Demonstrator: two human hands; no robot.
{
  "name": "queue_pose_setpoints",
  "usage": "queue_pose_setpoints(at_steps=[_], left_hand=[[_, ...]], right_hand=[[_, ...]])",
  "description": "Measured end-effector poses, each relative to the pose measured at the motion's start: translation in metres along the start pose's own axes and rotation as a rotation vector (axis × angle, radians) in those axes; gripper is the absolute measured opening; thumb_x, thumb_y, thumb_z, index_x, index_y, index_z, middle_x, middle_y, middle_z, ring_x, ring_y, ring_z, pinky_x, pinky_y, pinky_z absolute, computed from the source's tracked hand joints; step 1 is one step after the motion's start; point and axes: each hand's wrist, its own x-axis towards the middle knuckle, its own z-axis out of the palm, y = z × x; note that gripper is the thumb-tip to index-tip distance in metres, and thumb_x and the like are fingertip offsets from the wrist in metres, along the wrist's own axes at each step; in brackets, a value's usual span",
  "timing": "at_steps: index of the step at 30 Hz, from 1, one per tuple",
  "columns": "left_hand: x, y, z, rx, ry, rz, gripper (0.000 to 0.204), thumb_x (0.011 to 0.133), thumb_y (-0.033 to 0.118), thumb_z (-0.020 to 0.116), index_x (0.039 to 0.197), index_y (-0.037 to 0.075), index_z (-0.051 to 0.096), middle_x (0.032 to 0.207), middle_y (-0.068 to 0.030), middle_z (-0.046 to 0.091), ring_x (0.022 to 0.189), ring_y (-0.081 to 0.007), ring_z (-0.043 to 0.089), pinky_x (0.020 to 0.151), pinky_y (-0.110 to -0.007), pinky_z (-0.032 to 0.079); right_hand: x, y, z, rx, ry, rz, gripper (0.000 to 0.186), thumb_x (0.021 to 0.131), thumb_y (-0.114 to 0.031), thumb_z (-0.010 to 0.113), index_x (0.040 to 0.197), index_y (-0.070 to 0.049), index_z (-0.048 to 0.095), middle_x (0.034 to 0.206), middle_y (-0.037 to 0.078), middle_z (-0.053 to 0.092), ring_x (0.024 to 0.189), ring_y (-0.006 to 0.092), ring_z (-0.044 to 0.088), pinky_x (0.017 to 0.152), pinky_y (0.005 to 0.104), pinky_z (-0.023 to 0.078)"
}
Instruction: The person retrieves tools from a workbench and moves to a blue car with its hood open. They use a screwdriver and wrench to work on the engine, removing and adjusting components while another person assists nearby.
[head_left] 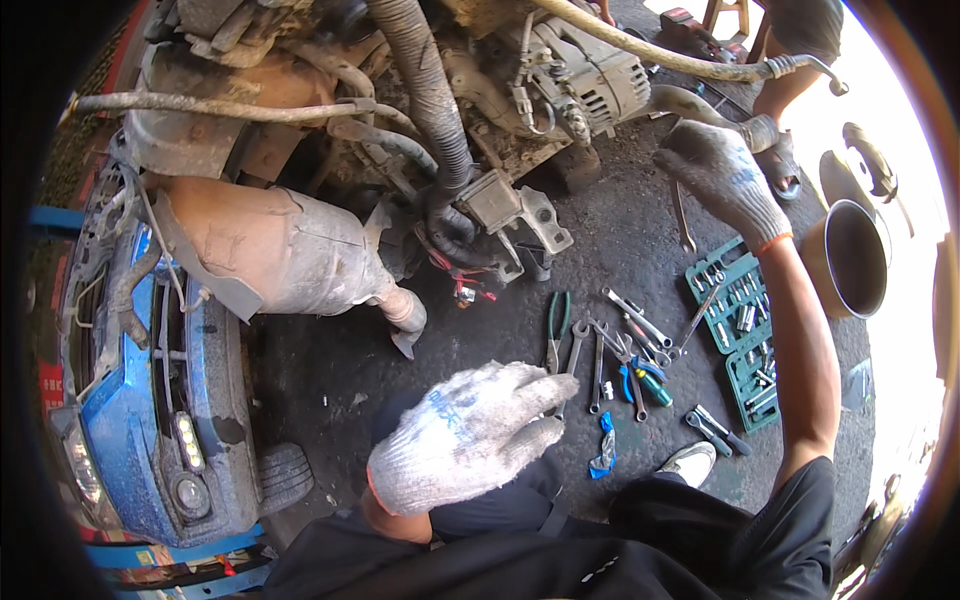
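Note:
My right hand [722, 178], in a white knitted glove with an orange cuff, is stretched out at the upper right beside the engine. Its fingers are curled, and a wrench [685, 220] sticks out from under them. My left hand [470, 430], gloved the same way, hovers palm down over my lap, its fingers stretched and holding nothing. Just beyond its fingertips lies an open-end wrench [577, 345], partly hidden by them. Nearby on the floor are green-handled pliers [558, 330], blue-handled pliers [632, 375], a screwdriver [654, 388] and more wrenches [640, 318].
A dirty engine with an alternator [595, 75] and a ribbed hose [425, 90] fills the top. A rusty exhaust part [300, 245] and a blue car bumper [130, 400] are at left. To the right stand a green socket set [735, 300] and a metal pot [850, 260]. Someone's leg [780, 95] shows behind.

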Motion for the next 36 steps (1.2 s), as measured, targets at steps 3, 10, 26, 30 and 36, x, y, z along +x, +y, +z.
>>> queue_pose_setpoints(at_steps=[3, 10, 26, 30, 36], left_hand=[[-0.001, -0.001, 0.003, 0.042, 0.036, 0.045, 0.039, 0.099, 0.025, 0.073, 0.135, 0.012, 0.066, 0.121, -0.0113, 0.07, 0.109, -0.0332, 0.069, 0.095, -0.044, 0.056], [0.0, -0.002, 0.0, -0.039, 0.024, 0.021, 0.041, 0.097, 0.026, 0.075, 0.135, 0.011, 0.067, 0.121, -0.0121, 0.07, 0.108, -0.0345, 0.07, 0.093, -0.046, 0.056], [0.017, 0.006, -0.003, -0.06, -0.084, -0.068, 0.049, 0.086, 0.012, 0.083, 0.132, 0.005, 0.069, 0.121, -0.0183, 0.074, 0.108, -0.039, 0.072, 0.092, -0.045, 0.058], [0.021, 0.006, -0.002, -0.066, -0.095, -0.074, 0.049, 0.085, 0.009, 0.084, 0.131, 0.003, 0.069, 0.12, -0.0192, 0.074, 0.107, -0.0391, 0.072, 0.091, -0.045, 0.059], [0.027, 0.006, 0.0, -0.06, -0.108, -0.067, 0.05, 0.085, 0.008, 0.084, 0.132, 0.002, 0.069, 0.12, -0.0196, 0.074, 0.107, -0.0387, 0.073, 0.091, -0.044, 0.059]], right_hand=[[0.001, -0.003, 0.0, -0.019, 0.142, -0.145, 0.031, 0.098, -0.027, 0.07, 0.099, 0.003, 0.075, 0.103, 0.017, 0.073, 0.09, 0.0318, 0.073, 0.086, 0.044, 0.058], [0.002, -0.003, 0.006, -0.362, -0.305, -0.009, 0.027, 0.09, -0.026, 0.073, 0.093, 0.001, 0.069, 0.086, 0.022, 0.069, 0.08, 0.0378, 0.07, 0.076, 0.0474, 0.055], [-0.002, -0.002, 0.025, -0.324, -0.189, 0.031, 0.03, 0.088, -0.026, 0.07, 0.096, 0.002, 0.075, 0.088, 0.024, 0.072, 0.083, 0.0367, 0.073, 0.079, 0.0468, 0.058], [-0.01, -0.001, 0.029, -0.391, -0.373, 0.144, 0.031, 0.084, -0.025, 0.071, 0.095, 0.004, 0.077, 0.086, 0.026, 0.072, 0.08, 0.0369, 0.074, 0.078, 0.0469, 0.059], [-0.006, 0.011, 0.038, -0.159, -0.154, 0.034, 0.037, 0.094, -0.035, 0.071, 0.103, 0.001, 0.076, 0.094, 0.023, 0.074, 0.086, 0.0346, 0.074, 0.086, 0.0434, 0.06]])
